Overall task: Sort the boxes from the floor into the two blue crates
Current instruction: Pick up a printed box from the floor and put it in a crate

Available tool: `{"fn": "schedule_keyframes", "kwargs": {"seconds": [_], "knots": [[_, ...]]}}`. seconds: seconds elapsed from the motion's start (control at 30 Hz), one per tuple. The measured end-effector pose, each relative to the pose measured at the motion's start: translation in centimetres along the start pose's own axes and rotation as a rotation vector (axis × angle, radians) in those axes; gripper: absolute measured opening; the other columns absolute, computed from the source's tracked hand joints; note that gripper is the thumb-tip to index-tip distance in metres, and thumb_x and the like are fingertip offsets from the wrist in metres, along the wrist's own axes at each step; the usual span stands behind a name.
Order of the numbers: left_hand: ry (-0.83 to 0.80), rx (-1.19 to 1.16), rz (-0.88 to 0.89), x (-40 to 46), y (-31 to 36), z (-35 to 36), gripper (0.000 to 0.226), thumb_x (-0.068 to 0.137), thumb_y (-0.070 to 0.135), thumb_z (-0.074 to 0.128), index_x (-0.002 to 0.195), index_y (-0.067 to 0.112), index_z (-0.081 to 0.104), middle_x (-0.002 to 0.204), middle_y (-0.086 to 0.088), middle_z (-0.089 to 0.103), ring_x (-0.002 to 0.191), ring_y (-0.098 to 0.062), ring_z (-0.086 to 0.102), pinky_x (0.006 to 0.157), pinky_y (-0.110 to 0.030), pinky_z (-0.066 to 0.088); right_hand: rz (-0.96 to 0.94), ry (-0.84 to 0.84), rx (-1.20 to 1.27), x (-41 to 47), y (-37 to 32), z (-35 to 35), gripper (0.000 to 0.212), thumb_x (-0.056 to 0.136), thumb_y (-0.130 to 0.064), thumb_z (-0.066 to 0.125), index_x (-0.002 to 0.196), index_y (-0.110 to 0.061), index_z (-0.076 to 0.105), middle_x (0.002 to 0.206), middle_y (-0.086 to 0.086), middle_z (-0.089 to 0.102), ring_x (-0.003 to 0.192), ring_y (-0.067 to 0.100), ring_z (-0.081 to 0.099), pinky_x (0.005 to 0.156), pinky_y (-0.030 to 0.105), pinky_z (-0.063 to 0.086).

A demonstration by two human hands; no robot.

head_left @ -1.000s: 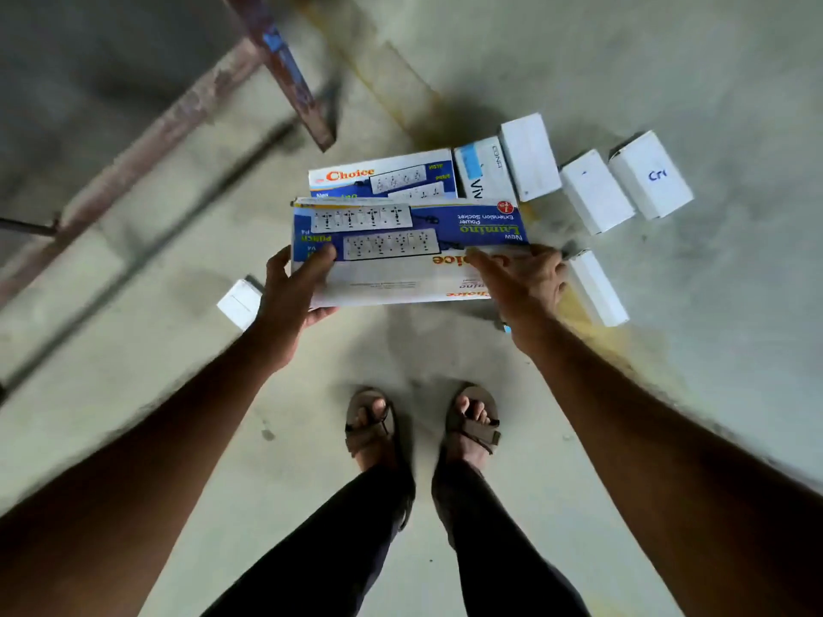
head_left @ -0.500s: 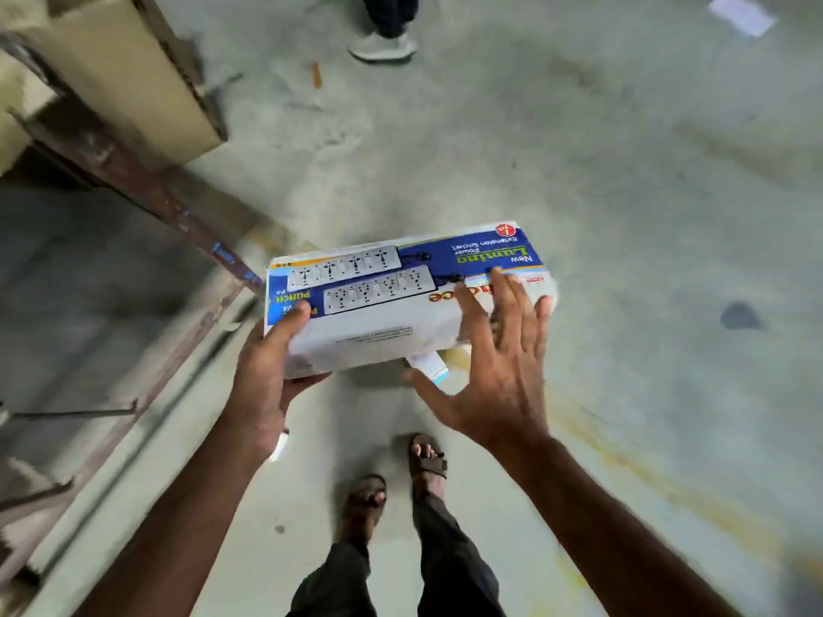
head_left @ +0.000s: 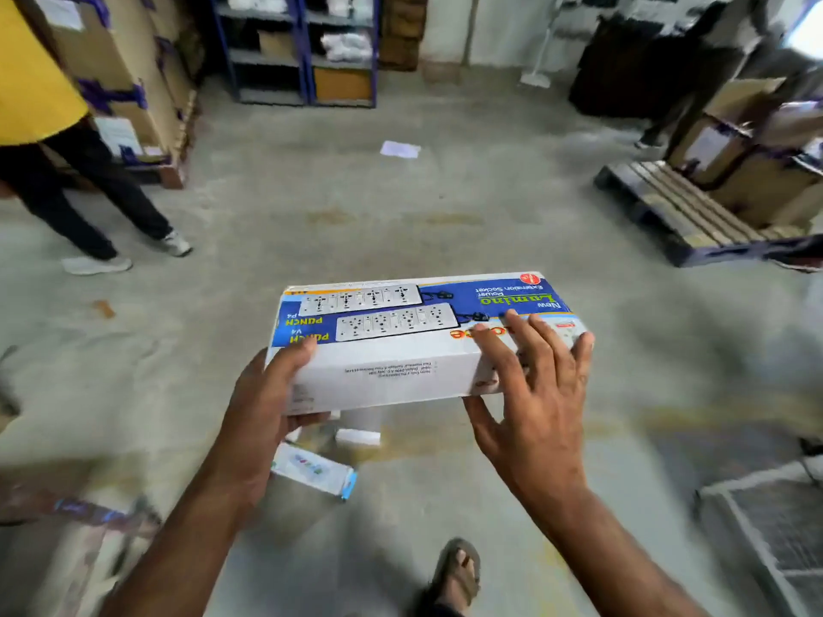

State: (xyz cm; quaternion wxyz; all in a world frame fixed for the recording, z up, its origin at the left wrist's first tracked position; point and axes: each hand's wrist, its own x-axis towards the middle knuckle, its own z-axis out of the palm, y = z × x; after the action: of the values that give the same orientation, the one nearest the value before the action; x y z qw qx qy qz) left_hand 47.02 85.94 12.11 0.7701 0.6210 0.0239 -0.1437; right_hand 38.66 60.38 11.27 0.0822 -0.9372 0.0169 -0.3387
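Note:
I hold a long white-and-blue extension socket box (head_left: 401,345) level at waist height in the middle of the view. My left hand (head_left: 267,394) grips its left end from below, thumb on top. My right hand (head_left: 530,394) lies on its right end with fingers spread over the top and thumb under it. Below the box, on the floor, lie a small white box (head_left: 358,436) and a white-and-blue box (head_left: 314,469). No blue crate is in view.
A person in a yellow shirt (head_left: 53,140) walks at the left. Stacked cartons (head_left: 129,69) and blue shelving (head_left: 303,46) stand behind. A pallet (head_left: 686,211) with cartons is at the right, a white wire frame (head_left: 766,527) at the lower right. My sandalled foot (head_left: 456,572) steps forward.
The view has swung up from the floor boxes to the room. The box came up with both hands, and my right hand went from gripping its end to lying spread over it.

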Motion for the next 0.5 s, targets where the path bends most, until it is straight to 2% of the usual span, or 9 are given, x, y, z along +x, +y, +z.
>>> {"fn": "schedule_keyframes", "kwargs": {"seconds": [0.07, 0.1, 0.2, 0.23, 0.3, 0.4, 0.5], "knots": [[-0.14, 0.021, 0.065, 0.2, 1.5, 4.6, 0.061, 0.077, 0.055, 0.069, 0.13, 0.025, 0.067, 0.127, -0.003, 0.072, 0.118, -0.024, 0.068, 0.092, -0.052, 0.058, 0.096, 0.072, -0.058, -0.2, 2.6, -4.0, 0.064, 0.078, -0.02, 0.082, 0.139, -0.017, 0.063, 0.148, 0.013, 0.052, 0.139, 0.038, 0.046, 0.118, 0.069, 0.019], [-0.193, 0.018, 0.104, 0.2, 2.0, 7.1, 0.064, 0.078, 0.054, 0.07, 0.134, 0.024, 0.064, 0.13, -0.004, 0.07, 0.121, -0.024, 0.066, 0.094, -0.05, 0.057, 0.142, 0.108, -0.085, -0.3, 3.9, -5.9, 0.064, 0.079, -0.021, 0.081, 0.14, -0.017, 0.062, 0.148, 0.012, 0.052, 0.139, 0.037, 0.045, 0.118, 0.069, 0.018], [-0.32, -0.034, 0.184, -0.2, 2.7, 15.3, 0.068, 0.073, 0.044, 0.079, 0.136, 0.024, 0.062, 0.131, -0.006, 0.07, 0.112, -0.02, 0.07, 0.089, -0.034, 0.06, 0.276, 0.187, -0.112, -1.3, 8.0, -11.0, 0.067, 0.083, -0.028, 0.08, 0.144, -0.02, 0.056, 0.147, 0.006, 0.051, 0.139, 0.032, 0.044, 0.121, 0.066, 0.015], [-0.39, -0.044, 0.186, -0.6, 2.5, 18.5, 0.067, 0.074, 0.039, 0.08, 0.137, 0.025, 0.061, 0.13, -0.005, 0.07, 0.11, -0.02, 0.071, 0.089, -0.032, 0.06, 0.323, 0.211, -0.106, -1.9, 9.5, -12.8, 0.067, 0.085, -0.031, 0.079, 0.145, -0.02, 0.054, 0.146, 0.004, 0.05, 0.137, 0.03, 0.045, 0.121, 0.065, 0.015], [-0.531, -0.065, 0.173, -1.4, 1.9, 24.6, 0.065, 0.077, 0.035, 0.08, 0.138, 0.025, 0.059, 0.131, -0.002, 0.07, 0.115, -0.022, 0.07, 0.097, -0.037, 0.056, 0.398, 0.243, -0.09, -3.0, 12.1, -15.7, 0.066, 0.088, -0.035, 0.077, 0.146, -0.021, 0.051, 0.143, -0.001, 0.051, 0.134, 0.026, 0.047, 0.121, 0.064, 0.017], [-0.731, -0.083, 0.133, -3.5, 0.4, 35.0, 0.087, 0.068, 0.041, 0.089, 0.145, 0.021, 0.053, 0.142, -0.002, 0.063, 0.135, -0.026, 0.056, 0.114, -0.049, 0.043, 0.513, 0.276, -0.119, -5.9, 17.5, -20.5, 0.065, 0.088, -0.037, 0.076, 0.146, -0.023, 0.05, 0.14, -0.005, 0.051, 0.132, 0.023, 0.047, 0.12, 0.064, 0.018], [-0.881, -0.127, 0.061, -6.4, -1.5, 44.4, 0.113, 0.055, 0.046, 0.098, 0.15, 0.014, 0.047, 0.146, -0.008, 0.059, 0.139, -0.03, 0.052, 0.118, -0.054, 0.037, 0.589, 0.27, -0.196, -9.1, 23.5, -26.0, 0.066, 0.087, -0.04, 0.074, 0.146, -0.024, 0.049, 0.14, -0.005, 0.05, 0.133, 0.023, 0.047, 0.12, 0.066, 0.017]]}}
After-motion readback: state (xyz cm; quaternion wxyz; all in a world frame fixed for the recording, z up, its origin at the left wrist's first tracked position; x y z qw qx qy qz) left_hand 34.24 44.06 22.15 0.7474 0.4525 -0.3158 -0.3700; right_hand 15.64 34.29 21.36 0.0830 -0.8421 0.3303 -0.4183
